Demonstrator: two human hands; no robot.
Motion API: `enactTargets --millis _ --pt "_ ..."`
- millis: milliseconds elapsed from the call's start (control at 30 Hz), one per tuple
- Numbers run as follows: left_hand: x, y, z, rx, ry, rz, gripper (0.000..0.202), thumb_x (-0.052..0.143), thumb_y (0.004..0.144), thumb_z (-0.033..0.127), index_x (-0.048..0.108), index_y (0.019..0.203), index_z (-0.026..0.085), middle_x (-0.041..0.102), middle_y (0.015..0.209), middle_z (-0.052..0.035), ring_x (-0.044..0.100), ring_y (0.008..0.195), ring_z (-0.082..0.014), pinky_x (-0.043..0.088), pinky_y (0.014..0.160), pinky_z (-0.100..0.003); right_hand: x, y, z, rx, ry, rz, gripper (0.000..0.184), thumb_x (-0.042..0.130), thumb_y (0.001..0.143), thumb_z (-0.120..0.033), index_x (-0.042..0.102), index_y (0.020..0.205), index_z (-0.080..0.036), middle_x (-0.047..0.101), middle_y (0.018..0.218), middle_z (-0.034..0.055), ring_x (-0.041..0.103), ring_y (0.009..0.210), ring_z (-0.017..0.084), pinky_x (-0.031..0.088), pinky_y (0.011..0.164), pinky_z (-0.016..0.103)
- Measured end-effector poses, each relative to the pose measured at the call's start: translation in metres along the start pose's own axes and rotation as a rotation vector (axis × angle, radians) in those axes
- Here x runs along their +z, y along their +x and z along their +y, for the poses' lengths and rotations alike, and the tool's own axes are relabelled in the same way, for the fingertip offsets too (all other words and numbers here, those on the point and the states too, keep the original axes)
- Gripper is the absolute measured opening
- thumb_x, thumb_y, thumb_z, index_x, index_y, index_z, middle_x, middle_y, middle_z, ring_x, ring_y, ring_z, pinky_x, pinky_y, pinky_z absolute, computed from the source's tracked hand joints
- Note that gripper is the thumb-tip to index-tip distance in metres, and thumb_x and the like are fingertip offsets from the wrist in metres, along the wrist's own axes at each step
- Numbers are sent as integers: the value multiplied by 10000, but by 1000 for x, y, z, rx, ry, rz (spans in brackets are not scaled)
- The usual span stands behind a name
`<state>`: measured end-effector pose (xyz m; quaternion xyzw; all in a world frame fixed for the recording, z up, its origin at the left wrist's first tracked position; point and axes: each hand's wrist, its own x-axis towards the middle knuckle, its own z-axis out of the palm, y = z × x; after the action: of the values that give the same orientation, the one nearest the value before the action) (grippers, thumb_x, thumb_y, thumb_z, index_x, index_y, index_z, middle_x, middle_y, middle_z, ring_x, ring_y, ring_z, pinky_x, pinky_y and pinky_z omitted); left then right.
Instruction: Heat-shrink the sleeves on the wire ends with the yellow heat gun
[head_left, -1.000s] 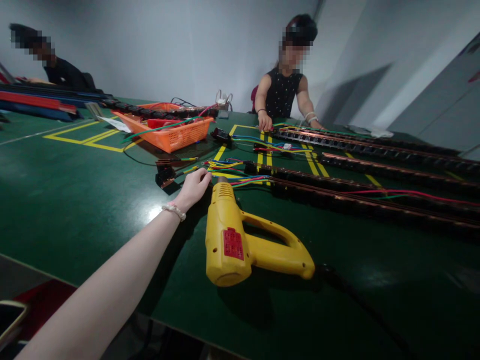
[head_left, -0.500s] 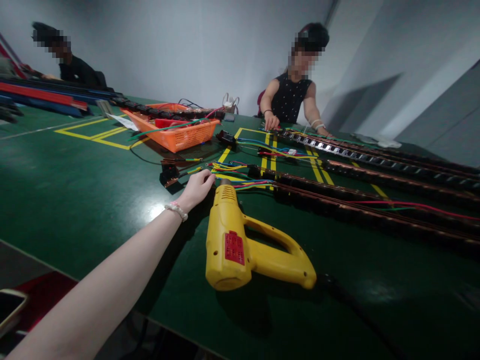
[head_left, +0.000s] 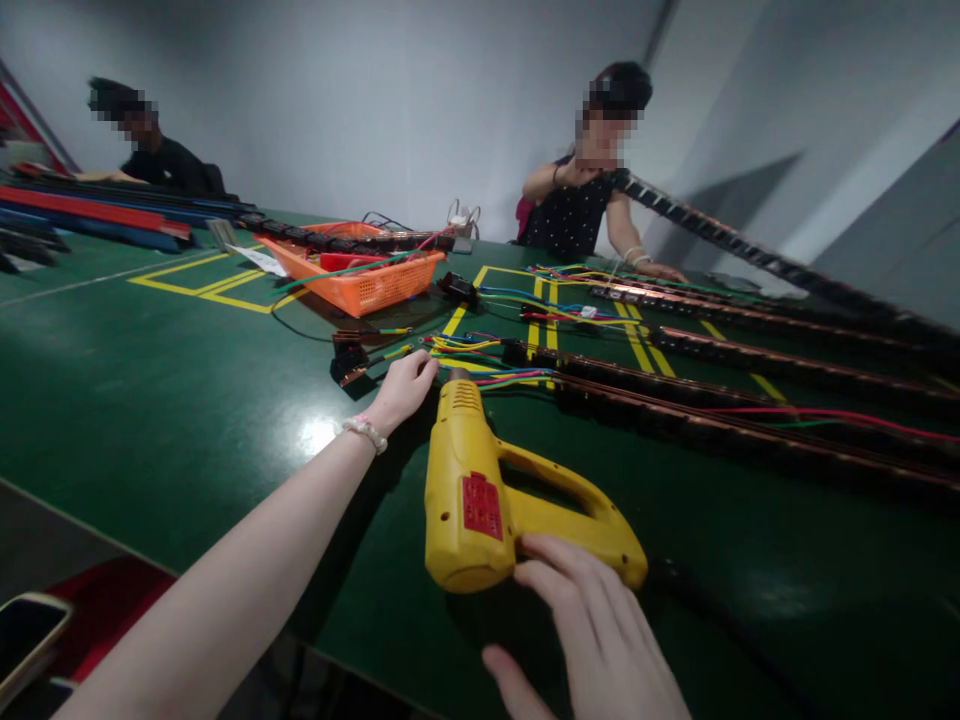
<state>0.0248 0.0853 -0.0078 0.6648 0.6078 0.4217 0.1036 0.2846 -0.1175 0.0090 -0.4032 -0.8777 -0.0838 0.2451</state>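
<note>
A yellow heat gun (head_left: 469,500) with a red label lies on the green table, its nozzle pointing away from me. My left hand (head_left: 405,388) is closed beside the nozzle, pinching the ends of coloured wires (head_left: 517,376); its fingertips are partly hidden. These wires run out of a long dark, copper-edged strip (head_left: 675,420). At the lower right, my right hand (head_left: 592,625) has its fingers apart, with the fingertips at the heat gun's handle, not wrapped round it. Left of my left hand lies a small black piece with short wire leads (head_left: 349,357).
An orange basket (head_left: 390,285) with parts in it stands farther back. More dark strips (head_left: 787,365) lie along the right. A co-worker (head_left: 566,215) sits opposite, lifting a long strip (head_left: 720,235); another person (head_left: 169,165) works at far left. A black cord (head_left: 720,620) trails from the heat gun.
My right hand has come into view from below and reached the heat gun's handle. My left hand stays at the wires. The co-worker opposite has raised one end of a strip off the table.
</note>
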Motion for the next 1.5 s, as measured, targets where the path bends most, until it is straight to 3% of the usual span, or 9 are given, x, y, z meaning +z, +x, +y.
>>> enactTargets --millis 100,233,433,633,767,867,1067,1233,1500 --pt "1 0 -2 3 -7 3 291 386 877 346 540 694 181 581 696 -14 519 680 -148 365 657 -269 8 29 -8 160 -29 43 757 590 746 -572 386 1349 -162 565 1242 129 532 1100 325 452 898 488" --pt "1 0 -2 -6 -21 -3 288 393 873 357 532 692 181 579 687 -11 520 671 -145 357 640 -264 14 50 -18 345 30 -86 981 683 555 -696 415 1347 -182 582 1201 123 527 1069 362 412 928 537" --pt "2 2 -2 -49 -41 3 292 403 859 377 553 709 176 573 673 -4 504 666 -143 354 637 -257 23 71 -44 489 111 -120 1088 746 405 -694 483 1310 -150 612 1020 143 545 965 370 324 972 613" --pt "-4 8 -5 -52 -115 -41 304 417 853 400 579 740 169 576 692 2 500 676 -137 361 642 -245 39 76 -59 468 96 -47 1104 701 473 -730 433 1358 -126 595 1151 171 502 1078 393 224 1028 614" --pt "-7 9 -5 -28 -133 -67 302 428 853 406 585 754 168 572 681 4 502 672 -136 359 638 -243 40 68 -45 374 124 -60 1024 579 588 -782 397 1381 -161 585 1206 135 475 1161 358 158 1076 559" --pt "-8 8 -5 -16 -126 -58 291 433 854 395 580 741 169 567 671 4 492 658 -135 355 630 -244 33 62 -27 354 134 -87 979 630 582 -731 399 1376 -206 580 1216 87 465 1194 313 157 1101 506" --pt "-8 6 -6 18 -122 -56 276 431 862 362 571 719 172 576 680 -3 499 662 -135 352 631 -243 17 56 1 448 68 -112 825 743 470 -622 556 1168 -225 607 1129 72 500 1145 317 200 1084 533" --pt "-7 5 -6 19 -113 -45 264 441 858 352 571 715 172 567 673 1 490 649 -131 346 625 -243 9 51 17 507 31 -112 819 748 422 -637 561 1108 -230 604 1088 71 521 1111 323 209 1074 542" --pt "-10 4 -4 3 -94 -68 282 442 855 379 585 729 171 604 710 -12 522 680 -142 362 650 -247 -4 39 45 578 -3 -160 812 699 441 -703 563 1070 -208 617 1024 87 543 1040 341 338 949 530"
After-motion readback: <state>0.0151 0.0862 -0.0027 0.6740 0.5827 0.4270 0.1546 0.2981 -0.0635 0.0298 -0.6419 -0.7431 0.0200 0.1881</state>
